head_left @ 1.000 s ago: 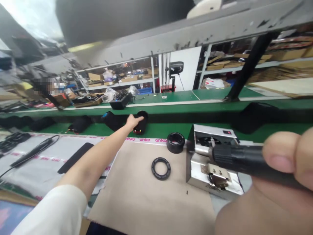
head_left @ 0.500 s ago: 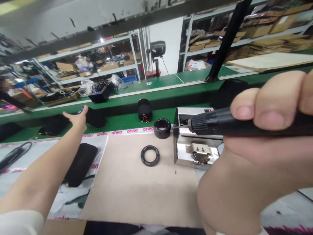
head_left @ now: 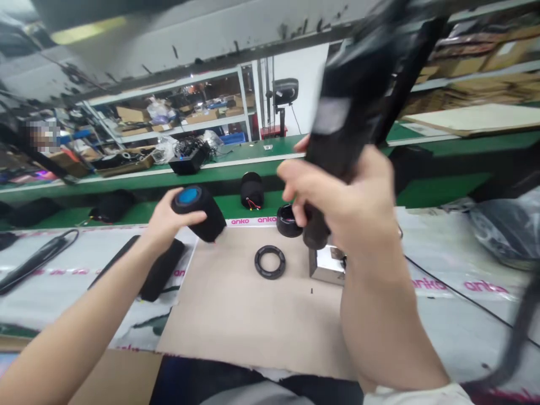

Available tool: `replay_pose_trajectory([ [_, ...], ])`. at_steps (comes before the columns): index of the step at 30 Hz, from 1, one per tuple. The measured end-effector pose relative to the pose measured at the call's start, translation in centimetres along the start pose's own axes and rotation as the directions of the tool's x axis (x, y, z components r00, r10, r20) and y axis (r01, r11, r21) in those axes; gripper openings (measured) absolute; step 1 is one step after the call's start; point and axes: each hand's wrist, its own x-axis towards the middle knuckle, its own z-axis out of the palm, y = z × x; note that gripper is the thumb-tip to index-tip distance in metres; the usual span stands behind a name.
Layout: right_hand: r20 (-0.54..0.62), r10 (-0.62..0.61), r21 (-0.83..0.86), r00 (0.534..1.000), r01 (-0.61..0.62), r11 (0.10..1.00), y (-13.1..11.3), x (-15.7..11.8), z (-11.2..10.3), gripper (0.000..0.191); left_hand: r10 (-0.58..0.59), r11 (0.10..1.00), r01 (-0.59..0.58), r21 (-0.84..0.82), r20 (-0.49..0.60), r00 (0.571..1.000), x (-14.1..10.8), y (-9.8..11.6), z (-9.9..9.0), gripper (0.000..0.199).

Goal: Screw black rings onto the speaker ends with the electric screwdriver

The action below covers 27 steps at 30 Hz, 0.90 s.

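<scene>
My left hand [head_left: 169,219] grips a black fabric-covered cylinder [head_left: 201,215] with a round blue top, holding it tilted above the edge of a tan cardboard mat [head_left: 236,315]. My right hand [head_left: 337,194] is raised and shut around a black electric screwdriver [head_left: 346,101], which is blurred and stands nearly upright. Beneath that hand sits a steel fixture [head_left: 325,265], mostly hidden. A thick black rubber ring [head_left: 289,221] stands just behind it, and a flat black ring [head_left: 270,262] lies on the mat. A black cylinder [head_left: 252,190] with red wires stands on the green belt.
A long black padded sleeve [head_left: 162,270] lies left of the mat on printed plastic sheeting [head_left: 455,298]. A thin black cable crosses the sheeting at right. Several black items line the green bench [head_left: 139,181], with shelves of cartons behind.
My left hand has lifted the blue-topped cylinder off the belt. My right hand has swung the screwdriver up from the steel fixture to a nearly upright position.
</scene>
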Motion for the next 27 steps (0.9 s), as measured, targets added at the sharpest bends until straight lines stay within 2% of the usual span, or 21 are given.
replay_pose_trajectory([
  [2,0.087,0.141,-0.268,0.986,-0.113,0.957,1.5,0.3,0.8,0.036,-0.02,0.999,0.017,0.036,0.072,0.997,-5.0,0.6,0.2,0.1],
  [5,0.186,0.318,-0.635,0.93,-0.133,0.761,3.8,0.7,2.0,0.042,-0.031,0.999,0.04,-0.029,0.25,0.968,-11.7,0.7,1.6,0.093],
  [7,0.237,0.387,-0.718,0.891,-0.108,0.687,5.1,0.5,2.5,0.045,-0.023,0.989,0.062,-0.136,0.271,0.962,-14.9,0.2,2.7,0.097],
  [9,0.263,0.437,-0.761,0.861,-0.093,0.642,6.1,-0.2,2.7,0.048,-0.017,0.971,0.079,-0.227,0.261,0.965,-16.8,-0.6,3.5,0.105],
  [13,0.276,0.562,-0.829,0.78,-0.103,0.55,7.5,-2.9,2.0,0.057,0.011,0.94,0.106,-0.325,0.338,0.941,-18.0,-2.5,3.6,0.12],
  [15,0.276,0.622,-0.848,0.733,-0.119,0.516,8.2,-4.7,1.5,0.059,0.048,0.925,0.111,-0.364,0.401,0.915,-17.9,-3.1,3.2,0.119],
  [17,0.268,0.657,-0.86,0.705,-0.131,0.492,9.1,-6.3,1.2,0.06,0.067,0.917,0.117,-0.382,0.436,0.898,-17.7,-3.2,3.0,0.112],
  [20,0.222,0.675,-0.869,0.704,-0.171,0.464,10.5,-8.0,1.1,0.059,0.033,0.924,0.141,-0.356,0.441,0.897,-17.4,-2.3,3.0,0.112],
  [23,0.166,0.683,-0.846,0.711,-0.253,0.47,11.1,-8.5,1.0,0.06,-0.014,0.919,0.162,-0.36,0.382,0.924,-17.3,-1.3,3.6,0.119],
  [25,0.137,0.682,-0.805,0.718,-0.32,0.499,10.5,-8.3,0.8,0.062,0.01,0.909,0.132,-0.395,0.337,0.941,-17.2,-1.1,3.9,0.108],
  [27,0.104,0.671,-0.752,0.734,-0.384,0.536,8.8,-7.8,0.5,0.065,0.087,0.895,0.085,-0.437,0.359,0.929,-16.7,-1.3,4.0,0.097],
])
